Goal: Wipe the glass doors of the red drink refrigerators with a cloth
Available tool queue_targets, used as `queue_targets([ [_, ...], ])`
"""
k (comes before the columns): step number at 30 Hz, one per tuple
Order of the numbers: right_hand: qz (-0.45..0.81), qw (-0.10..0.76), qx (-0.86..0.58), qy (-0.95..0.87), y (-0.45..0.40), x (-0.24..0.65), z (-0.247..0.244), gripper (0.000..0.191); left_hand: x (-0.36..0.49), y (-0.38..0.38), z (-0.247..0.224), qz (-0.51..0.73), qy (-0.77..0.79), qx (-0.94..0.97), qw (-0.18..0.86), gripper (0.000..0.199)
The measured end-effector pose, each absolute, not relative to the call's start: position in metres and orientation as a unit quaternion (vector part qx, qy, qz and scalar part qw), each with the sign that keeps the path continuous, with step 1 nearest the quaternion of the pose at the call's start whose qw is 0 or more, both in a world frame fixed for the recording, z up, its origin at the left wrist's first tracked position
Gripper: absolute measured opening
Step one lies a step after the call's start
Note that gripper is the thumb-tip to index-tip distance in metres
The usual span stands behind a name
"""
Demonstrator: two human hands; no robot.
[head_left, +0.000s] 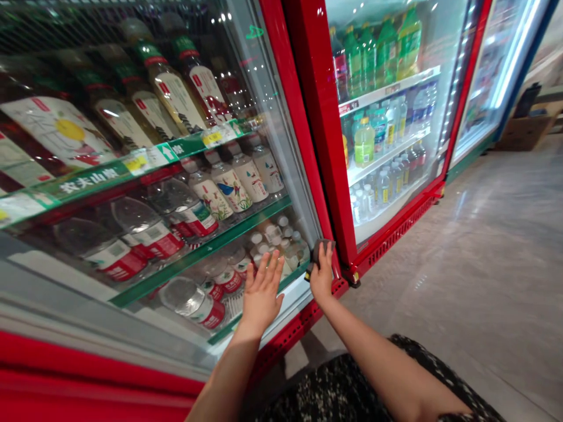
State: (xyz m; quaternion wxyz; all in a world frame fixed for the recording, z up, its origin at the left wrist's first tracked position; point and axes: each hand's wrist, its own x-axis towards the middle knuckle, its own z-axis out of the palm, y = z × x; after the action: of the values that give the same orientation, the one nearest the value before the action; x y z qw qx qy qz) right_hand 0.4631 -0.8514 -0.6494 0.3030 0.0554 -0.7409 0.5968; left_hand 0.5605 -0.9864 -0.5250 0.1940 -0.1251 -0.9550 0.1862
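Observation:
My left hand (265, 293) lies flat with fingers spread, at the lower part of the glass door (281, 140) of a red-framed drinks fridge. It appears to rest on the glass and holds nothing. To its right, my right hand (322, 275) holds a dark grey pad (326, 245), perhaps a folded cloth or sponge, against the lower right corner of the door frame. The fingers cover part of the pad, and a dark piece with a yellow mark (308, 274) shows beside them. Behind the glass stand large water bottles with red labels (125, 261).
Upper shelves hold bottles with green caps (173, 94) behind a green price strip (88, 181). A second red fridge (387, 231) with lit shelves of drinks stands to the right. Grey floor (475, 252) stretches right, with a cardboard box (525, 132) far back.

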Motion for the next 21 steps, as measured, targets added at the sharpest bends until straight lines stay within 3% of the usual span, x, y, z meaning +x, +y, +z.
queue_targets([
  [8, 0.511, 0.298, 0.21, -0.779, -0.847, 0.472, -0.647, 0.106, 0.56, -0.986, -0.526, 0.198, -0.955, -0.122, 0.181, 0.093],
  [14, 0.527, 0.309, 0.187, -0.77, -0.852, 0.477, -0.635, 0.105, 0.573, -0.989, -0.523, 0.205, -0.953, -0.14, 0.175, 0.09],
  [21, 0.438, 0.318, 0.377, -0.751, -0.849, 0.494, -0.64, 0.106, 0.626, -1.026, -0.54, 0.211, -0.95, -0.091, 0.213, 0.092],
])
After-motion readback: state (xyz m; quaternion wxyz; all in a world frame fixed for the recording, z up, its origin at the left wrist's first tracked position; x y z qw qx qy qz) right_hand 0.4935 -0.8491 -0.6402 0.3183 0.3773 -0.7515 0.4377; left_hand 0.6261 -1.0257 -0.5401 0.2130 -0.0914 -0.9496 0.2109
